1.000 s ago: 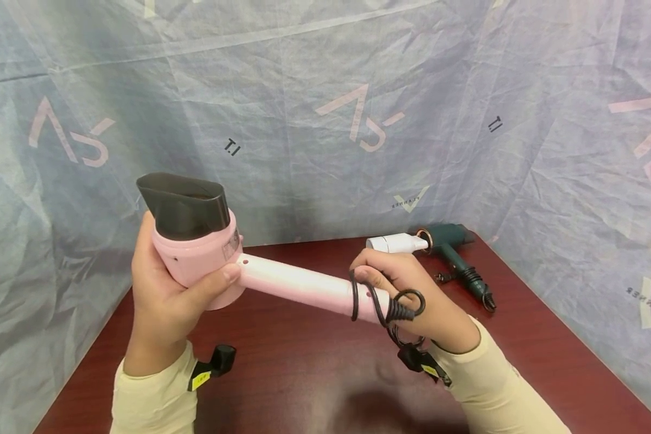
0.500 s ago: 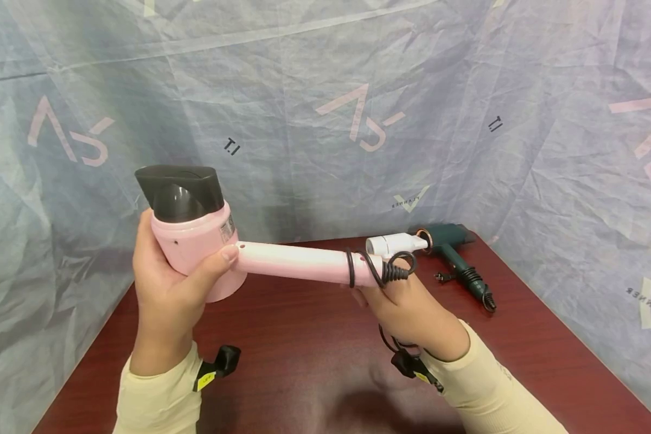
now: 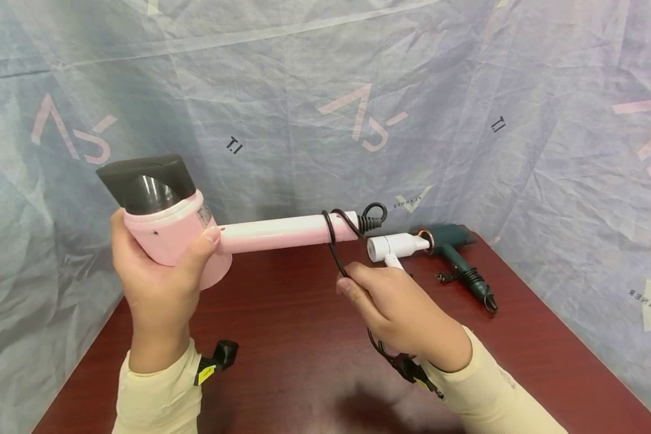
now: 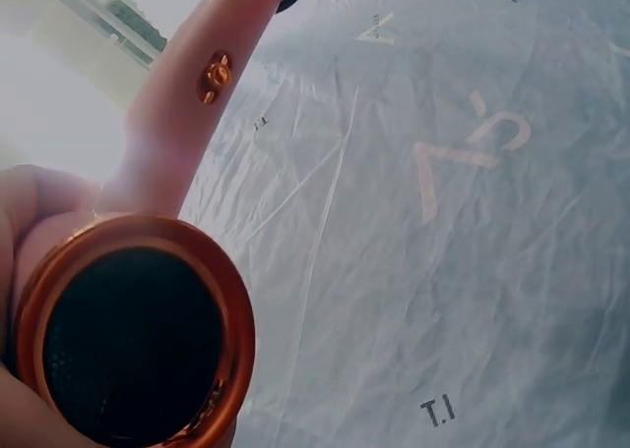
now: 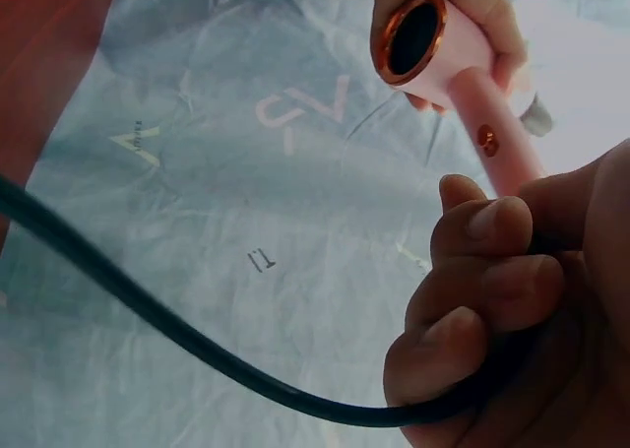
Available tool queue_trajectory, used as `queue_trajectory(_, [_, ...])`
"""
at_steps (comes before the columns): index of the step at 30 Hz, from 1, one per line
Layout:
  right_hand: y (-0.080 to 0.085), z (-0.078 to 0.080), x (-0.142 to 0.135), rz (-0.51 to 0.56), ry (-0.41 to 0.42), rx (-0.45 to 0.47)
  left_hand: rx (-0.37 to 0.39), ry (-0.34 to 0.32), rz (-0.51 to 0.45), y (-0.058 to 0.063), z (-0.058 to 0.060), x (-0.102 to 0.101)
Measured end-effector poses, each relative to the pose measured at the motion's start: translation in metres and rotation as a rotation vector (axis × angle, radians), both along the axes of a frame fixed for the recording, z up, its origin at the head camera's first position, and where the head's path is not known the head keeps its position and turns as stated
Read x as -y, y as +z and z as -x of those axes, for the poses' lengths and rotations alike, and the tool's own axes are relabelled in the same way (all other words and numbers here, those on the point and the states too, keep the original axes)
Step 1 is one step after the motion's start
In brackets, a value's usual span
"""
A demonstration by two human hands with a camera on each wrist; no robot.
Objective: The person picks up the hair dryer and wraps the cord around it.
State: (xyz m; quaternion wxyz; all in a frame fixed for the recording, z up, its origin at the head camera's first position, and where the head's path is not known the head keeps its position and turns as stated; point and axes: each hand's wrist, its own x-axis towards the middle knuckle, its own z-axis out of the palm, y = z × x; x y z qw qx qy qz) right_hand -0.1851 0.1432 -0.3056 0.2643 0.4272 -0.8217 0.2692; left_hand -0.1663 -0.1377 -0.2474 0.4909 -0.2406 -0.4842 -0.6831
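Observation:
A pink hair dryer with a black nozzle is held up above the table, its handle pointing right. My left hand grips the barrel, thumb near where the handle joins. In the left wrist view the copper-coloured ring round the dark rear intake faces the camera. The black power cord loops round the handle's end and runs down into my right hand, whose fingers pinch it below the handle. The right wrist view shows curled fingers round the cord, which trails off left.
A white hair dryer and a dark green hair dryer lie on the red-brown table at the back right. The green one's cord is wound round its handle. Grey printed sheeting walls in the table.
The handle has swung upward and the dryer has shifted left. My right hand has come off the handle's end, passed beneath it, and now draws the cord down in front.

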Motion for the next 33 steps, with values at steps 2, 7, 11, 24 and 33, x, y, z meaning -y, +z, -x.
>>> queue_trajectory(2, [0.002,-0.004,-0.001,-0.006,-0.003,-0.024,-0.007,0.013,-0.021,0.001,0.0,0.001])
queue_trajectory(7, [0.006,-0.013,0.0,-0.015,0.035,-0.089,-0.029,0.039,-0.07,0.004,0.0,0.003])
queue_trajectory(11, [0.008,-0.018,0.0,-0.023,0.06,-0.152,-0.035,0.051,-0.093,0.006,0.0,0.003])
queue_trajectory(24, [0.012,-0.025,-0.002,-0.022,0.113,-0.225,-0.055,0.054,-0.083,0.006,0.001,0.004])
queue_trajectory(33, [0.017,-0.025,-0.001,0.068,0.263,-0.275,-0.054,0.122,-0.023,0.005,0.006,0.006])
